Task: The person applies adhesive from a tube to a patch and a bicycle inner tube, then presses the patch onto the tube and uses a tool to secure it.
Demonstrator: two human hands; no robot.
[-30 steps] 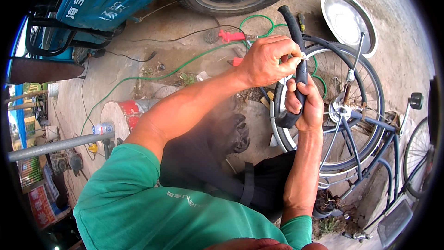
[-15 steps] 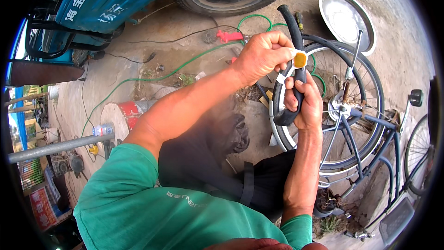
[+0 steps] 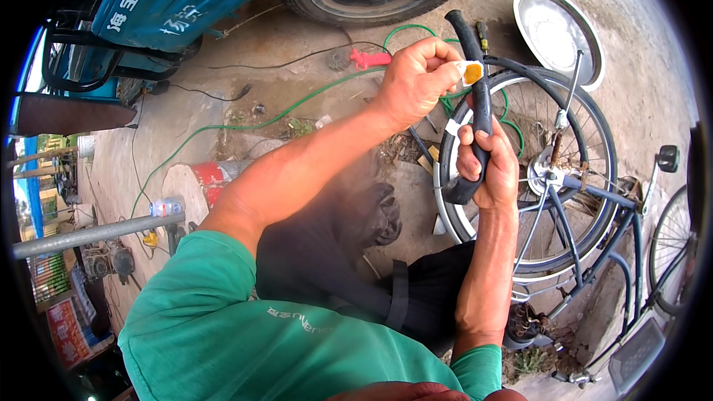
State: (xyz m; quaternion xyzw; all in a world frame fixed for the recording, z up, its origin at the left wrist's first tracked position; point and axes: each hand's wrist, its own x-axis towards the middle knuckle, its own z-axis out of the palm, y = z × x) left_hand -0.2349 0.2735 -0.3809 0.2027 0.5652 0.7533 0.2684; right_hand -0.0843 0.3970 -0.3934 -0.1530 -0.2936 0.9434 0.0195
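Note:
My left hand is closed, pinching a small patch with a yellow-orange middle and white edges between thumb and finger. The patch sits at the left edge of a black rubber inner tube; whether it touches the tube I cannot tell. Lower down, the fingers of my right hand wrap round the same tube, which bulges below them. The tube's upper end bends up past my left hand, and another length runs over the bicycle wheel on the right.
A metal basin lies beyond the wheel, near a screwdriver. The blue bicycle frame fills the right side. A green hose and a pink-red tool lie on the ground. A teal vehicle stands at upper left.
My left hand has drawn the patch slightly up and left, from over the tube to its edge. My right hand keeps its grip on the inner tube.

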